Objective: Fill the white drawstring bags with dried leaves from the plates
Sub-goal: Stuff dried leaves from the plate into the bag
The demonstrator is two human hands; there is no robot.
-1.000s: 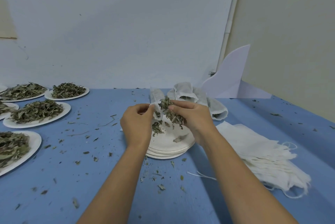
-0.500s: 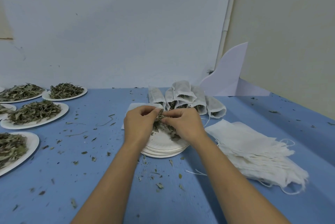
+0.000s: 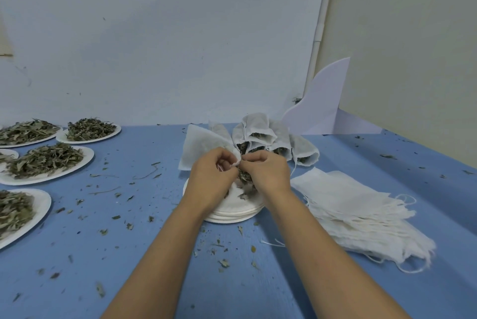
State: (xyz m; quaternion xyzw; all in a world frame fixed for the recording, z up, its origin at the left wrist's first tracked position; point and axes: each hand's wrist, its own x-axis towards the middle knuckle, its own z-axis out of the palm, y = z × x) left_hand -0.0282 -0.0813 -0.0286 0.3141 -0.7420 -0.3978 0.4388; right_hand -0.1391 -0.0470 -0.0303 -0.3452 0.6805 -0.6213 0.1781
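Two forearms: bare, reaching from the near edge toward mid-table, with the hands meeting over a plate stack.
Table (image 3: 451, 215): flat blue surface strewn with leaf crumbs (image 3: 224, 263) and thin stems.
Pile of empty bags (image 3: 361, 218): right of the arms; flat, gauzy white cloth in fanned layers, with frayed edges and loose strings.
Stack of paper plates (image 3: 232, 215): round, white, ribbed rims, directly under the hands.
Left hand (image 3: 211, 176): fingers curled, thumb and forefinger pinching the mouth edge of the held bag (image 3: 204, 148).
Held bag: thin, slightly fuzzy white fabric, mostly flat; mouth at the fingertips, long axis running away and leftward, closed end farthest from the person.
Right hand (image 3: 268, 174): fingers bunched around a clump of dried leaves (image 3: 245, 179), touching the bag's mouth.
Filled bags (image 3: 260, 130): just behind the hands, plump and heaped, mouths toward the person with dark leaves showing.
Leaf plates (image 3: 85, 161): far left, several white rounds heaped with curled grey-green leaves.
Board (image 3: 322, 104): pale lilac, curved, standing in the corner.
Wall (image 3: 180, 47): matte white.
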